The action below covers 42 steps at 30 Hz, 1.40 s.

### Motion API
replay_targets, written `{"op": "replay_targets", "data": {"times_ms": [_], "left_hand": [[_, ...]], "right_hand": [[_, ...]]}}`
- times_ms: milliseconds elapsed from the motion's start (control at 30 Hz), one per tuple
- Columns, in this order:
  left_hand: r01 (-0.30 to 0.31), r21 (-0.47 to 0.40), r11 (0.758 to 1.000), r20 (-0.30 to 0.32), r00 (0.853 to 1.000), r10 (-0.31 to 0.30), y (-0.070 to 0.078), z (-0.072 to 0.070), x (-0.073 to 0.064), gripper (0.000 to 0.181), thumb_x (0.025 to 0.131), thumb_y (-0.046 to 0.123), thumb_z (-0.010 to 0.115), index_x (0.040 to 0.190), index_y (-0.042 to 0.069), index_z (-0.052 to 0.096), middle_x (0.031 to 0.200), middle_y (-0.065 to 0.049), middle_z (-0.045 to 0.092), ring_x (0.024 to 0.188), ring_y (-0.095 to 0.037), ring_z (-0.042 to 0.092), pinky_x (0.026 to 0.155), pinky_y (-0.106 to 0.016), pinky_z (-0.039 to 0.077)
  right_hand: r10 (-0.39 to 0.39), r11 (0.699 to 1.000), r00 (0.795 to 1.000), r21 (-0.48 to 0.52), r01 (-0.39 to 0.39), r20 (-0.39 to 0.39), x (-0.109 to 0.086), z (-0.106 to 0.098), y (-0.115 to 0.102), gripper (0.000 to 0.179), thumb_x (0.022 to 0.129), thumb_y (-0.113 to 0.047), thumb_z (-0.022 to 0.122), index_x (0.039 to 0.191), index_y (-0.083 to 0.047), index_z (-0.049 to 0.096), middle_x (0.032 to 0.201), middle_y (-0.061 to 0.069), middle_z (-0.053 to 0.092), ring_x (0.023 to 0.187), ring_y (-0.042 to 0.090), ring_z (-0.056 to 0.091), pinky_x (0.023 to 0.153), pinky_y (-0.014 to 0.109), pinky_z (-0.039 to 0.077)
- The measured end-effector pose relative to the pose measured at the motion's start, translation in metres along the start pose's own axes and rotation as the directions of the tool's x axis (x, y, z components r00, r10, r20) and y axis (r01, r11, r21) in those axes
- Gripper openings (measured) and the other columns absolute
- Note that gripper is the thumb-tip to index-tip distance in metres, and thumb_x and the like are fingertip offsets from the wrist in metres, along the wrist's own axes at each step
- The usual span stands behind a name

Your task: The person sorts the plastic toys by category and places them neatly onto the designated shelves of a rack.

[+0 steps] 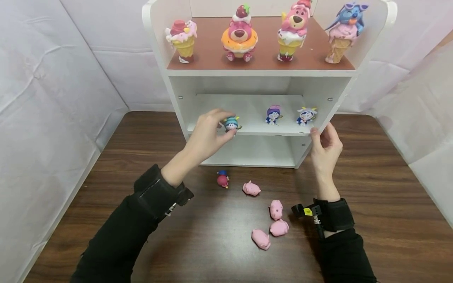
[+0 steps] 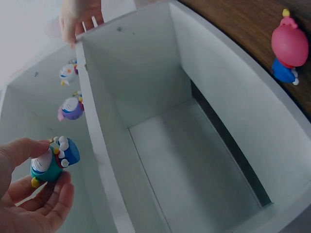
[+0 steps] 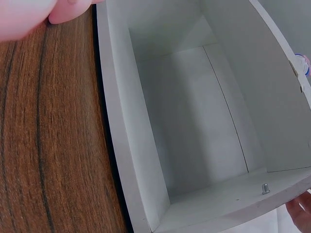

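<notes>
My left hand (image 1: 211, 133) pinches a small figurine (image 1: 231, 124) between thumb and fingers. It has a teal cap with yellow horns and is held at the front of the white shelf unit's (image 1: 247, 73) middle shelf. In the left wrist view this figurine (image 2: 53, 160) shows its blue and white side. My right hand (image 1: 327, 149) grips the unit's right side panel, thumb at the front edge, fingers round the outside. Two similar figurines stand on the middle shelf: one purple-capped (image 1: 273, 114), one white-capped with yellow horns (image 1: 306, 116).
Several pink pig figures (image 1: 276, 210) lie on the brown wooden table (image 1: 191, 243). A red and blue figurine (image 1: 222, 179) lies before the unit. On the brown top shelf stand several larger figures, among them a pink bear in an orange ring (image 1: 239, 37).
</notes>
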<state>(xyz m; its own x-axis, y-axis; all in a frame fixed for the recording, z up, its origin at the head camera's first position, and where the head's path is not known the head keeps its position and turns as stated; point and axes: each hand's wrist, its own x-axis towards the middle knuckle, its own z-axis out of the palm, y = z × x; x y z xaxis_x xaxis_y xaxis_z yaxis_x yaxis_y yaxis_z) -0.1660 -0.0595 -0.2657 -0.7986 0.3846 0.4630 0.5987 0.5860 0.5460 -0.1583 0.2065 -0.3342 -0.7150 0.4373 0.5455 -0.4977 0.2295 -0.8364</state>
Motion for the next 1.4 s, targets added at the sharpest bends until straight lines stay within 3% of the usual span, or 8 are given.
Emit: {"op": "replay_targets", "data": {"times_ms": [300,633,1100,1400], "left_hand": [[0.086,0.033,0.996,0.035,0.996,-0.088,-0.004,0.009,0.022,0.032,0.079,0.007,0.061,0.11,-0.004,0.059,0.104,-0.014,0.058,0.087,-0.018,0.056,0.075,-0.026,0.049],[0.139,0.038,0.989,0.054,0.989,-0.141,-0.012,0.018,0.034,0.035,0.08,0.005,0.06,0.113,-0.004,0.057,0.109,-0.015,0.056,0.09,-0.02,0.055,0.075,-0.024,0.048],[0.171,0.041,0.984,0.087,0.981,-0.174,-0.016,0.021,0.037,0.045,0.082,0.008,0.06,0.124,-0.002,0.048,0.115,-0.015,0.053,0.097,-0.019,0.052,0.081,-0.026,0.045],[0.131,0.01,0.991,0.052,0.99,-0.131,-0.018,0.017,0.03,0.054,0.081,0.011,0.062,0.13,0.001,0.042,0.124,-0.015,0.047,0.109,-0.021,0.048,0.091,-0.027,0.04]], "right_hand": [[0.004,1.0,1.0,0.004,-0.004,-0.003,0.0,0.0,0.0,0.031,0.082,0.002,0.052,0.112,0.001,0.059,0.106,0.02,0.06,0.085,0.014,0.061,0.072,0.017,0.049],[-0.029,1.0,1.0,0.006,0.029,0.006,0.0,0.001,0.0,0.031,0.082,0.004,0.051,0.112,0.004,0.058,0.104,0.024,0.059,0.084,0.013,0.061,0.071,0.017,0.049],[-0.016,1.0,1.0,-0.014,0.016,0.014,-0.001,0.001,-0.002,0.032,0.083,0.003,0.051,0.115,0.004,0.057,0.108,0.024,0.058,0.09,0.017,0.06,0.076,0.02,0.049],[-0.027,1.0,1.0,0.0,0.027,0.007,0.0,0.001,-0.001,0.032,0.083,0.003,0.052,0.114,0.003,0.057,0.108,0.022,0.059,0.09,0.016,0.06,0.075,0.02,0.049]]}}
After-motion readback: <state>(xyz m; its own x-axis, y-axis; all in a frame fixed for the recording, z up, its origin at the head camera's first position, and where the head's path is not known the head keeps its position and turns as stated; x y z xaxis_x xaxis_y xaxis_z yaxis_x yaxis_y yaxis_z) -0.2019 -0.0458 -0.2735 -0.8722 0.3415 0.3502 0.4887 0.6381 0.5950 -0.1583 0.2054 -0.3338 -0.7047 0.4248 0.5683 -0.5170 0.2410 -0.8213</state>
